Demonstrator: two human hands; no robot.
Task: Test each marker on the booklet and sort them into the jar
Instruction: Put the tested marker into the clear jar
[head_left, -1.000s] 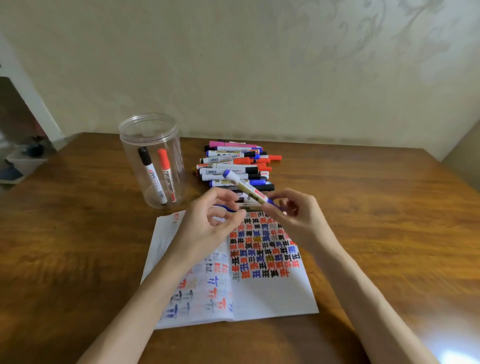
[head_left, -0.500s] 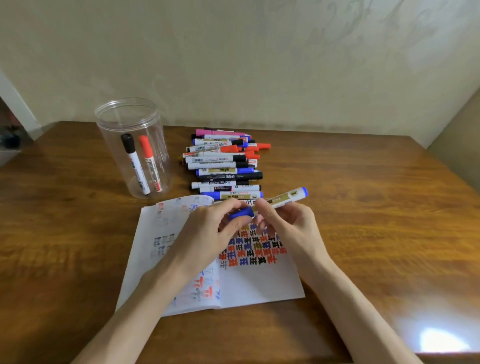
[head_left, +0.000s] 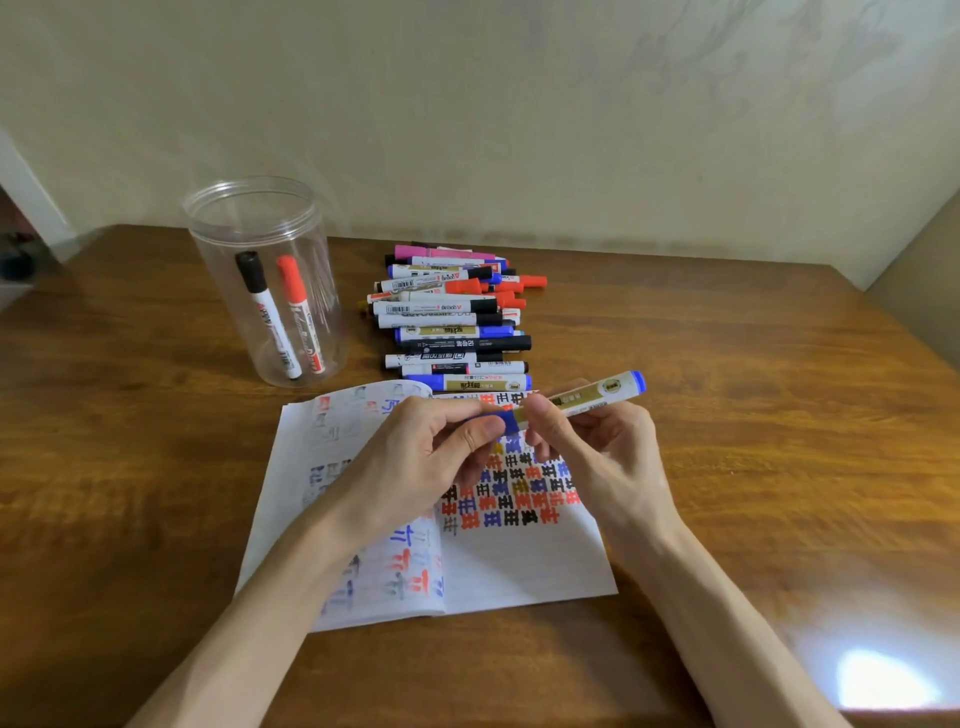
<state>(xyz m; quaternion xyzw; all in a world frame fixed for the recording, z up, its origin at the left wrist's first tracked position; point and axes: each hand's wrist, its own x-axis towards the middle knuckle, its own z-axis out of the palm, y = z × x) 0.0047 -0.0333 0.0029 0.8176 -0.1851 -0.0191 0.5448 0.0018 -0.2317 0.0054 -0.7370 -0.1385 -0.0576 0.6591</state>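
Blue marker (head_left: 584, 401) held over booklet (head_left: 519, 571), right hand (head_left: 597, 457) pinching barrel, left hand (head_left: 426, 462) gripping cap (head_left: 510, 422), guessing so the test page sits right underneath.

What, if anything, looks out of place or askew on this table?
Only small things: on the booklet, the top left page curls up near the jar, and the marker pile lies uneven. Nothing looks spilled or damaged.

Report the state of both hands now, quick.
Left hand: closed, pinching the blue marker at its cap end.
Right hand: closed, gripping the same marker's barrel.
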